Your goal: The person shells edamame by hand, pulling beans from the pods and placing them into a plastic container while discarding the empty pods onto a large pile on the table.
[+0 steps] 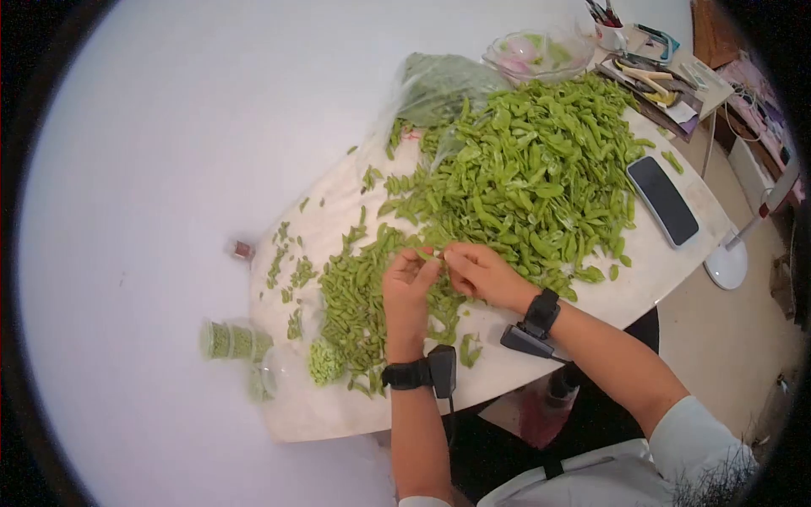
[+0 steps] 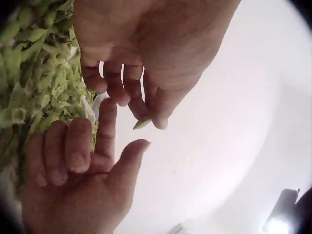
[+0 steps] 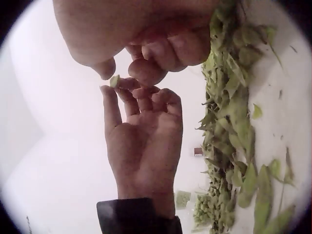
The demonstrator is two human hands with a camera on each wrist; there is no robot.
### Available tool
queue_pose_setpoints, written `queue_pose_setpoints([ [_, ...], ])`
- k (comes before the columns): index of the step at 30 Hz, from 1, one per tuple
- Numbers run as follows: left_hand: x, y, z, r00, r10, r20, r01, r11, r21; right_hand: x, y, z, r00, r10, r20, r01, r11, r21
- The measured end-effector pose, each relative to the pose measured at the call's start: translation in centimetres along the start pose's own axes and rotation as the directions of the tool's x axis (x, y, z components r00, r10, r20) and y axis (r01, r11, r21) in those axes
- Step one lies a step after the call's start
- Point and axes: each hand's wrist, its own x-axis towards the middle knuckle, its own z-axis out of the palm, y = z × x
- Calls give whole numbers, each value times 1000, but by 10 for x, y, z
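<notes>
My left hand [image 1: 409, 296] pinches a green soybean pod [image 2: 142, 123] between thumb and fingertips, one end of the pod sticking out. Close by, my right hand [image 1: 483, 272] holds nothing; in the left wrist view its thumb and index finger stand apart just below the pod, the other fingers loosely bent. The right wrist view shows the pod's pale green tip between the two hands. Beneath and beyond them, a large heap of pods [image 1: 541, 169] covers the table [image 1: 338, 414]. A smaller spread of pods [image 1: 355, 291] lies beside the left hand.
Shelled beans [image 1: 326, 362] sit in a pile left of the left wrist, near clear tubs of beans [image 1: 232, 340]. A plastic bag [image 1: 448, 89] and a clear bowl [image 1: 541, 57] stand at the back. On the right lie a phone [image 1: 663, 201] and a tray of tools [image 1: 650, 84].
</notes>
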Motion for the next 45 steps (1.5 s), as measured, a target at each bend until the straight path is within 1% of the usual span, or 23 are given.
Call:
queue_pose_setpoints([
  [1,-1,-5,-3,998,-23,53,25,999,-35,0,3,-2,998,-31,50,31,999,-6],
  [2,0,-10,-5,994,-33,106,41,997,-68,0,3,-5,997,11,71,-9,1000,-30],
  [4,-1,-20,-9,996,-59,71,73,974,-214,-1,2,-6,989,96,113,-88,993,-75],
  [5,-2,-24,-10,996,-74,56,86,954,-285,-1,2,-5,991,73,109,-63,994,-90],
  [7,-2,-31,-9,999,-32,-9,29,970,-241,-2,1,-1,995,32,97,-19,992,-125],
  [8,-3,-34,-9,999,-11,-43,1,976,-217,-3,-1,0,994,56,99,-42,990,-133],
  [11,-6,-36,-16,1000,19,15,-18,998,-60,-4,-7,1,982,121,144,-96,981,-170],
  [13,-10,-35,-16,999,38,20,-36,994,-101,-4,-7,-3,965,155,212,-107,970,-220],
  [16,-11,-35,-15,993,112,30,-105,979,-175,-5,-5,-3,947,167,273,-136,982,-132],
  [17,-12,-35,-15,989,146,25,-138,971,-196,-5,-4,-2,953,175,248,-158,984,-87],
  [19,-15,-30,-3,959,265,-97,-273,958,-83,-6,0,3,961,187,202,-194,981,12],
  [20,-15,-29,2,932,328,-153,-334,942,-16,-6,1,4,953,207,220,-240,962,132],
  [23,-11,-34,5,863,469,-185,-447,882,152,-5,3,8,933,236,272,-338,834,435],
  [25,-11,-31,9,848,490,-202,-449,866,219,-5,3,11,929,228,292,-361,734,575],
  [26,-11,-29,11,839,503,-208,-450,856,253,-4,4,13,943,240,232,-332,754,567],
  [29,-13,-28,13,809,585,-59,-544,782,305,-2,4,14,964,254,74,-254,810,528],
  [32,-19,-21,19,836,548,3,-527,803,278,-2,-6,10,974,226,-30,-184,858,479],
  [35,-21,-26,15,881,468,-66,-449,873,191,-5,-12,9,980,182,-83,-128,888,443],
  [37,-19,-32,11,892,425,-152,-418,905,80,-3,-11,6,988,121,-91,-74,909,410],
  [38,-19,-34,9,896,400,-194,-403,915,24,-3,-12,6,987,128,-96,-81,916,394],
  [40,-16,-34,5,920,367,-141,-367,930,26,-4,-14,8,984,147,-102,-101,926,363],
  [43,-15,-31,9,950,286,-122,-293,955,-44,-3,-6,1,996,88,14,-88,953,290],
  [45,-15,-31,9,971,222,-84,-230,967,-107,-4,-5,3,988,145,41,-151,959,240],
])
